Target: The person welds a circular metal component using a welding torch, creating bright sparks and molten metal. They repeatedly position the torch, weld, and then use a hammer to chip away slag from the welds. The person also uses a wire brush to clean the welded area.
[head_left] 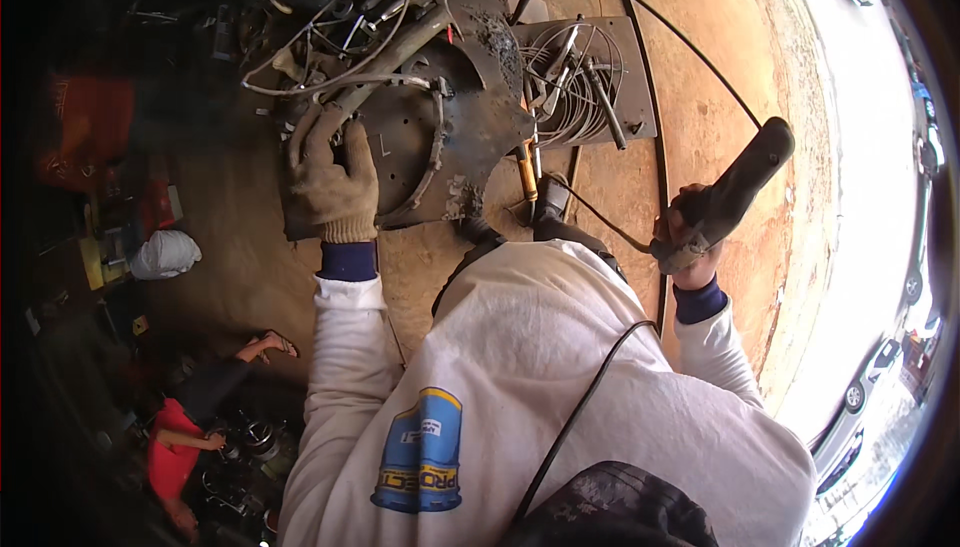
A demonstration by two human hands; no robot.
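My left hand point(335, 182), in a tan knit glove, is over the left part of a dark metal plate point(405, 152) with round holes. Its fingers curl round the lower end of a metal pipe point(400, 47); what lies under the palm is hidden. A bent, rough metal bar point(437, 132) lies on the plate just right of that hand. Out to the right, my ungloved right hand point(690, 237) grips the black handle of a welding torch point(740, 177). The torch's thin curved neck points left toward the plate, ending near my shoe, well apart from the bar.
Pliers, clamps and wire loops crowd the plate's far end. A grey board point(640, 77) beyond it carries a coil of wire point(575, 87) and metal rods. An orange-handled screwdriver point(527, 172) is nearby. A black cable point(690, 42) runs to the torch. Another person point(175, 447) works at lower left.
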